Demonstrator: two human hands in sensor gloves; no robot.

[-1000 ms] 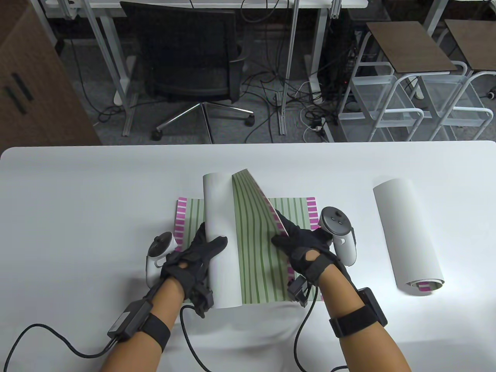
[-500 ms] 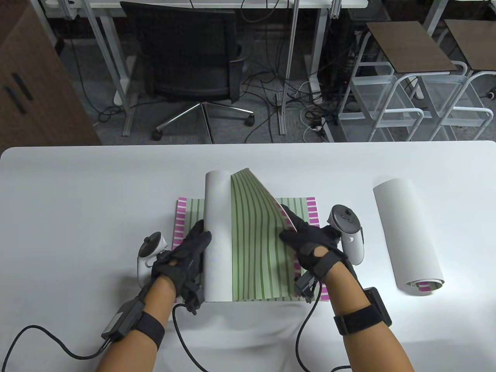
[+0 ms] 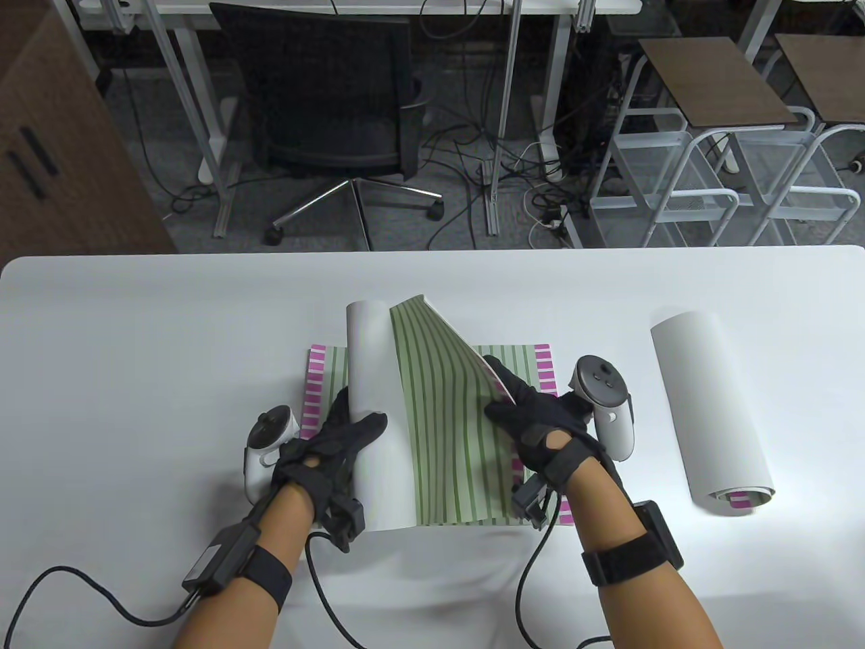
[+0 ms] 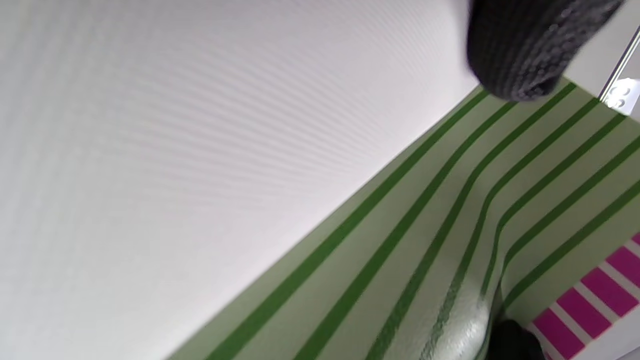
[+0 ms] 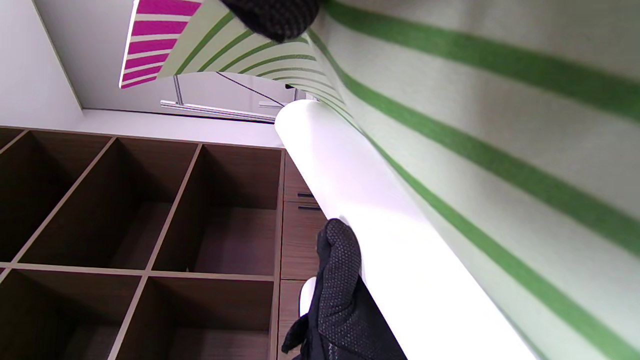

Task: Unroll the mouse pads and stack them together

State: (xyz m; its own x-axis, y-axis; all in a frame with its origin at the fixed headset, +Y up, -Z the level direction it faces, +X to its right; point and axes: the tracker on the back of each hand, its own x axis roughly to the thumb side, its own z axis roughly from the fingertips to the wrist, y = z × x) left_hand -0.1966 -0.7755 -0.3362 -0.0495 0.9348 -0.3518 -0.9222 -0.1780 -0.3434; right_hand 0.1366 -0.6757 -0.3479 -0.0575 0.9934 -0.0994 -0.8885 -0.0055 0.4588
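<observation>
A flat green-striped mouse pad (image 3: 524, 358) with pink end bars lies at the table's middle. A second, half-unrolled pad (image 3: 446, 419) lies on top of it. My left hand (image 3: 358, 414) grips this pad's white rolled part (image 3: 370, 365), thumb over the roll. My right hand (image 3: 499, 391) pinches the pad's free right edge, lifted off the lower pad. A third pad (image 3: 709, 412) lies rolled at the right. The left wrist view shows the white roll (image 4: 200, 150) and the striped face (image 4: 450, 250). The right wrist view shows the roll (image 5: 380, 225) with my left hand (image 5: 340, 280) on it.
The white table (image 3: 135, 351) has open surface at the left and along the far side. Glove cables (image 3: 324, 595) trail off the near edge. A dark wooden shelf unit (image 5: 125, 210) shows in the right wrist view.
My left hand has rolled the white roll a little to the left, widening the striped face. My right hand has shifted slightly right with the lifted edge.
</observation>
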